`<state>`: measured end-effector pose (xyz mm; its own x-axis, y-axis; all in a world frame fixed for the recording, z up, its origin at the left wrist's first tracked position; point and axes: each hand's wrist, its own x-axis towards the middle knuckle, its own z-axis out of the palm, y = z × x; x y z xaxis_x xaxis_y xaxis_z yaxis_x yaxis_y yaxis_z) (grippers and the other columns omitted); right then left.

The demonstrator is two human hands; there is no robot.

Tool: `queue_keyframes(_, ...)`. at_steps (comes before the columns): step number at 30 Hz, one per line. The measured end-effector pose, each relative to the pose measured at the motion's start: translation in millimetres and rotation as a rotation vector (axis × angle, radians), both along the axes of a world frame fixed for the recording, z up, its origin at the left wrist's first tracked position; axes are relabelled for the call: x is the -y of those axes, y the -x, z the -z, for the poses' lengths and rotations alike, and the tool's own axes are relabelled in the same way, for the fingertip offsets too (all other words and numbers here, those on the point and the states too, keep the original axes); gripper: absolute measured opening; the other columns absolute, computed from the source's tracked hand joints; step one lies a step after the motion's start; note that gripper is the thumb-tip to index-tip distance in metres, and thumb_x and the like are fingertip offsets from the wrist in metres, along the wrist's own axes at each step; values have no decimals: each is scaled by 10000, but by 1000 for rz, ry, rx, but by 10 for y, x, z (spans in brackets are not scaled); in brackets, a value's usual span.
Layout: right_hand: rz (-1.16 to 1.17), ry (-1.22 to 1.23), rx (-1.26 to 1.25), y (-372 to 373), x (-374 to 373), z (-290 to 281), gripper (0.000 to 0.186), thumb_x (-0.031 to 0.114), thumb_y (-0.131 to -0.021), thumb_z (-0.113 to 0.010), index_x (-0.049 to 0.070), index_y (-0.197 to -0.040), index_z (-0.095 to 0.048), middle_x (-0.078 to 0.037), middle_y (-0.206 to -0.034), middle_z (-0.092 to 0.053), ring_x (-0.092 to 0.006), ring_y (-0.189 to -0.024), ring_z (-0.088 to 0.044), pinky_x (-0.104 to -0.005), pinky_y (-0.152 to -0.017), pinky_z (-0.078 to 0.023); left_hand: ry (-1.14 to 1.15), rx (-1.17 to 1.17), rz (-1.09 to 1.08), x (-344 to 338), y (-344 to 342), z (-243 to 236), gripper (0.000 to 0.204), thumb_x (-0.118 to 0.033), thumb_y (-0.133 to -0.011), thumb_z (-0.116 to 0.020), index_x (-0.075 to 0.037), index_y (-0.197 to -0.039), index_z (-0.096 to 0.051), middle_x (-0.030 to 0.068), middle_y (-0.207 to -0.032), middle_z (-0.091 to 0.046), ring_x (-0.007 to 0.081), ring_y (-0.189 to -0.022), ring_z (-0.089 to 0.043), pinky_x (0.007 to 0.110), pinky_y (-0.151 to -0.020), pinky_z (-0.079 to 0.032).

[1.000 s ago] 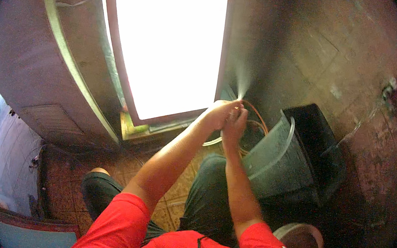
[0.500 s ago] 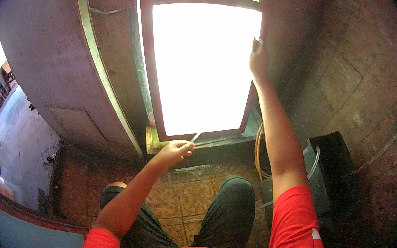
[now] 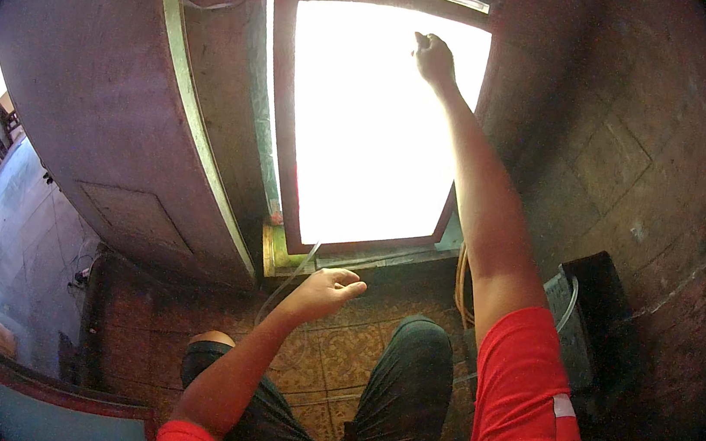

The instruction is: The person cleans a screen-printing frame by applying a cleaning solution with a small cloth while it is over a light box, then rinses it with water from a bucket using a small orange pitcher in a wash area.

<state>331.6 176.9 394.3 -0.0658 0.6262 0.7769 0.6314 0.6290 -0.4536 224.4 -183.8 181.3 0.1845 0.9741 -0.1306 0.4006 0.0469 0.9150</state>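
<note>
A glaring white panel (image 3: 371, 135) in a dark frame (image 3: 281, 47) stands before me. My right hand (image 3: 435, 58) reaches over its upper part, the fingers closed. What they hold, if anything, is lost in the backlight. Below the frame's lower edge is my left hand (image 3: 323, 294), its fingers curled and drawn together. I cannot make out anything between them. A thin pale tube (image 3: 304, 265) runs from the frame's lower edge down past the left wrist, apart from the fingertips.
A dark box-like unit (image 3: 593, 291) with a pale hose stands at the right. An orange hose (image 3: 460, 285) hangs beside my right arm. The brown curved wall (image 3: 115, 89) rises at left, and patterned tiles (image 3: 310, 364) lie underfoot. A blue-topped surface (image 3: 61, 414) sits lower left.
My right hand has moved left from the frame's right side to over the bright panel. My left hand has shifted right and down, and the pale tube now lies left of its fingers.
</note>
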Motion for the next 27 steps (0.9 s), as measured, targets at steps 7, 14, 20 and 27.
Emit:
queue_keyframes(7, 44, 24, 155, -21, -171, -307, 442, 419, -919, -444, 35, -807, -632, -82, -729, -665, -224, -670, -618, -358, -682, -467, 5, -91, 26, 32, 21, -5, 521, -405, -859, -595, 44, -1124, -588, 213, -1087, -618, 291, -1013, -611, 359, -855, -485)
queue_keyframes(14, -31, 163, 162, -4, -112, -387, 392, 402, -910, -486, 51, -790, -613, -52, -645, -598, -151, -599, -568, -331, -609, -455, -89, -259, 40, 64, 23, 13, 480, -387, -850, -606, 39, -1071, -611, 208, -1038, -640, 303, -950, -637, 380, -817, -502)
queue_keyframes(20, -41, 153, 169, -30, -29, -486, 398, 416, -902, -506, 41, -835, -622, -47, -588, -560, -140, -511, -524, -313, -520, -427, -86, -292, 64, 62, 5, 42, 511, -409, -841, -608, 42, -1081, -603, 213, -1044, -635, 317, -955, -632, 387, -827, -498)
queue_keyframes(27, -88, 214, 179, -79, 83, -573, 396, 398, -900, -519, 21, -899, -638, -36, -508, -503, -125, -433, -467, -309, -489, -406, -83, -386, 60, 87, 0, -1, 548, -438, -838, -600, 34, -1117, -589, 222, -1074, -622, 330, -978, -621, 406, -840, -490)
